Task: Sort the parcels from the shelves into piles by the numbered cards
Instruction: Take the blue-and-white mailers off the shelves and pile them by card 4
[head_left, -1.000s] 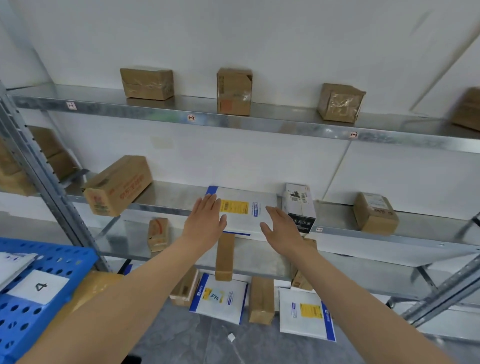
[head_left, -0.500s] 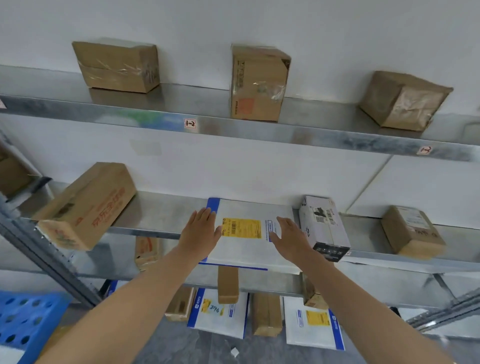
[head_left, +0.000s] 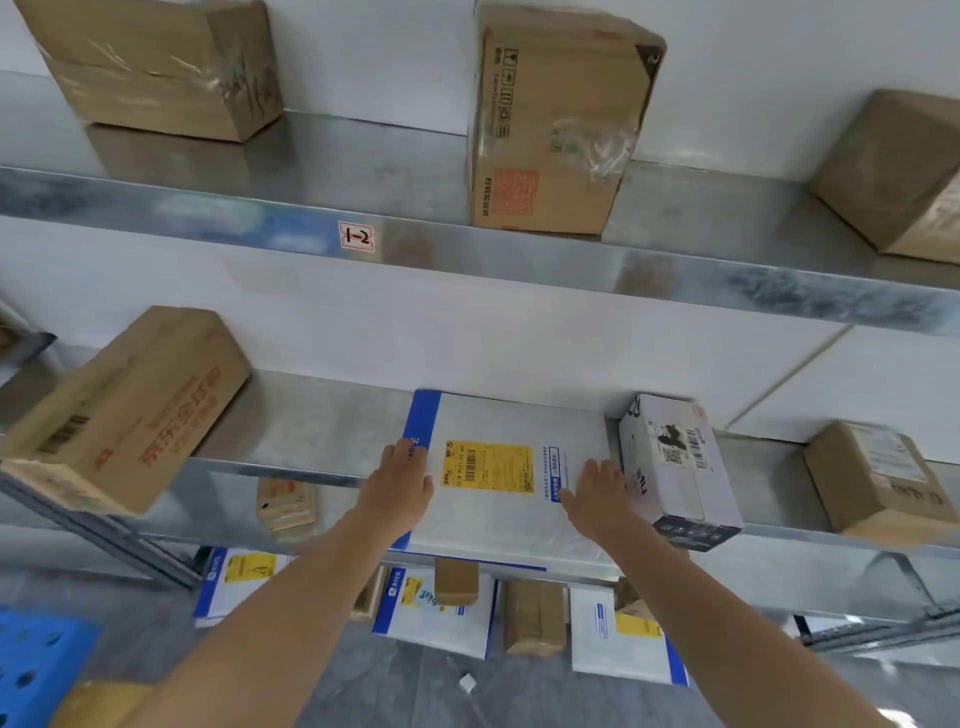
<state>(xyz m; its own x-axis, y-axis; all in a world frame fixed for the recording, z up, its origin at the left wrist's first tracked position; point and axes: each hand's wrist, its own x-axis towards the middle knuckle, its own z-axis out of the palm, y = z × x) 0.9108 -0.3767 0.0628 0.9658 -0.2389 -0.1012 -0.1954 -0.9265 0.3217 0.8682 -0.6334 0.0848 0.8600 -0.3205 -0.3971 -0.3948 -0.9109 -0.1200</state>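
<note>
A flat white mailer with a blue edge and a yellow label lies on the middle metal shelf, its near end overhanging the shelf's front. My left hand lies flat on the mailer's left edge with fingers stretched forward. My right hand presses flat on its right part, just left of a white printed box. A small card marked 1-2 is stuck on the top shelf's front lip.
A long cardboard box sits at the left of the middle shelf and a small one at the right. Three cardboard boxes stand on the top shelf, the middle one upright. More mailers and boxes lie below. A blue crate is at bottom left.
I have come closer to the shelves. Both hands have gone from hovering at the mailer's near end to lying on it, and the mailer has slid forward over the shelf edge.
</note>
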